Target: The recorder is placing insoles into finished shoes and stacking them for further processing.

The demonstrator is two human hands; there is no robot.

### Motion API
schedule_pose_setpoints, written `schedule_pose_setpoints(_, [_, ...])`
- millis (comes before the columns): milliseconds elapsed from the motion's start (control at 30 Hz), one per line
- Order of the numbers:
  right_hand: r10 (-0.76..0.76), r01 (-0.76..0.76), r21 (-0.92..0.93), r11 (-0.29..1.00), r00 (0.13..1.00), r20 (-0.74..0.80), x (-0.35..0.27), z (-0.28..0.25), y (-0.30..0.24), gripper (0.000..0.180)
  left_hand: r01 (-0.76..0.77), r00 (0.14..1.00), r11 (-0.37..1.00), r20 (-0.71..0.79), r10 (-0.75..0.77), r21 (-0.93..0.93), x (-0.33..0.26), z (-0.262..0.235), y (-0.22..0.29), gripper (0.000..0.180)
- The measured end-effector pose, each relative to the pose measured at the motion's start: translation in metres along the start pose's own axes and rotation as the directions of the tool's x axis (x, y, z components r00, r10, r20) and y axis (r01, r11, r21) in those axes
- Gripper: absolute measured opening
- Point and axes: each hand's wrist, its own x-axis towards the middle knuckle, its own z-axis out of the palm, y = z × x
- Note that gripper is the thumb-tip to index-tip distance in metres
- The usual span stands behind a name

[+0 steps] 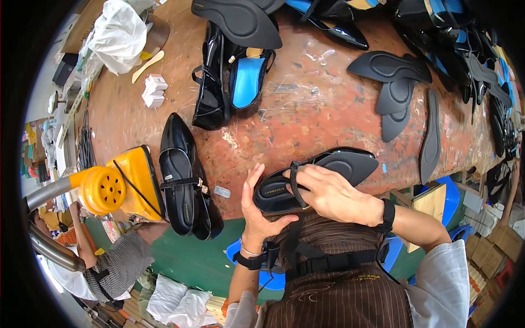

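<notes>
Close to the table's front edge lies a black pointed shoe (280,203), toe toward the right. My left hand (255,210) cups its heel, thumb on the near side and fingers up along the back. A black cushioned insole (354,164) sits in the shoe, its front part showing toward the toe. My right hand (333,194) is closed over the middle of the shoe, fingers bent inward against the insole beside the strap (296,186). The fingertips are partly hidden. To the left stands a finished-looking pair of black strapped shoes (178,158) with insoles inside.
Another black pair (210,82) shows a blue lining. Loose black insoles (396,98) lie at the right, beside heaped shoes (443,33). A yellow lamp-like fixture (131,180) juts in from the left. Small white boxes (155,90) lie at the back left. Another person (117,262) is at lower left.
</notes>
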Motion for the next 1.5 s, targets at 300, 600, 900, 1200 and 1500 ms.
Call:
schedule_pose_setpoints(300, [-0.166,0.172,-0.013,0.985,0.967,0.194,0.028,0.018,-0.009,0.039,-0.107,0.994,0.987,0.05,0.101,0.123,0.018,-0.008,0.012,0.059])
schedule_pose_setpoints(600, [0.183,-0.139,-0.397,0.907,0.98,0.075,-0.016,0.004,-0.038,0.048,0.014,0.996,0.993,-0.091,-0.003,0.119,0.016,0.004,0.021,0.018])
schedule_pose_setpoints(900, [0.484,-0.519,0.119,0.846,0.656,-0.579,0.003,-0.064,0.022,0.042,0.083,0.927,0.816,0.255,-0.274,0.572,0.01,0.055,0.117,0.059])
schedule_pose_setpoints(1200, [0.365,-0.42,-0.148,0.896,0.883,-0.296,-0.058,-0.027,-0.042,0.028,-0.188,0.712,0.787,0.633,-0.303,0.587,0.013,0.086,0.115,0.027])
schedule_pose_setpoints(1500, [0.298,-0.432,-0.321,0.843,0.871,-0.39,-0.041,-0.005,-0.011,0.055,-0.184,0.741,0.828,0.628,-0.238,0.53,0.01,0.083,0.106,0.045])
